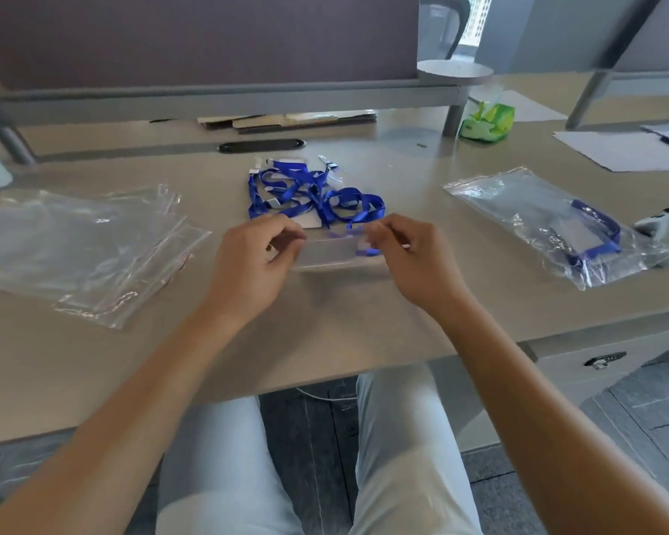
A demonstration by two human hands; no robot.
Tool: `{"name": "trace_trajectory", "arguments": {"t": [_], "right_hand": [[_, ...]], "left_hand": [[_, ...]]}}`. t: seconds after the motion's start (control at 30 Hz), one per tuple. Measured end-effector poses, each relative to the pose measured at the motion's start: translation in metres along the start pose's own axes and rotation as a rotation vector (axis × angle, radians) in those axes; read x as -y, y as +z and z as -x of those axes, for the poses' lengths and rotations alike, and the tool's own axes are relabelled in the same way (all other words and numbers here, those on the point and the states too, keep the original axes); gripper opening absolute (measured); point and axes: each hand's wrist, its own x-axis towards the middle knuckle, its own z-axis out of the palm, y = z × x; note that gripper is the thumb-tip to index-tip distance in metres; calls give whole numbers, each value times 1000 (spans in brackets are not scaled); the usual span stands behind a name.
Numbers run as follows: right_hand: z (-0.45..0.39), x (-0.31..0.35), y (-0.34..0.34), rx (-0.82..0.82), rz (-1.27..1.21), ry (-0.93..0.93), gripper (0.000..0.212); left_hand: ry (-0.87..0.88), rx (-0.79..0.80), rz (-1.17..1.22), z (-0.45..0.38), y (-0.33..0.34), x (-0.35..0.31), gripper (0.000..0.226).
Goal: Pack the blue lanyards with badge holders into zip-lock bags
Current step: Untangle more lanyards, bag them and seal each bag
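While my left hand (261,251) and right hand (404,251) are pinching the badge holder's (335,254) two ends | long axis lying left-right | lanyard pile (313,195) sitting just beyond | empty bags (86,245) lying left, nearer my left hand.

Brightness: even, soft daylight, fairly bright.
Source: window (476,17) at top right, washed out.
Shadows: faint, soft patches on the tabletop (344,310) under the hands.
Glare: white glints on the empty bags (86,241) and the filled bag (549,222).
Sharpness: soft overall; fingers slightly smeared.
Distortion: wide-angle bending of straight edges toward the borders.
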Motion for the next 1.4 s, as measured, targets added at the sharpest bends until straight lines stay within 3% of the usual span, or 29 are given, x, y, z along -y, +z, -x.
{"name": "trace_trajectory", "arguments": {"t": [0.13,0.33,0.43,0.6,0.73,0.83,0.97,1.13,1.4], "right_hand": [[-42,-16,9,22,156,63,22],[-84,-34,13,357,488,-127,40],[-89,-41,19,426,540,-136,32],[-81,-58,18,277,460,-150,9],[-78,-55,14,81,268,-108,5],[-77,-43,12,-74,101,29,7],[-85,-13,-1,-167,-149,91,11],[-96,45,-21,-270,-367,1,11],[-101,127,-48,-313,-377,-188,11]], "left_hand": [[-105,-23,33,-28,-11,30,7],[-127,-17,75,-53,-2,53,5],[-121,-22,123,-48,2,55,5],[-111,-28,142,-38,1,53,6],[-97,-12,126,-37,1,50,7],[-103,-13,126,-35,1,47,8],[-88,8,112,-28,2,44,10],[-74,-33,78,-33,-6,32,9],[-40,-105,28,-45,-33,12,5]]}}
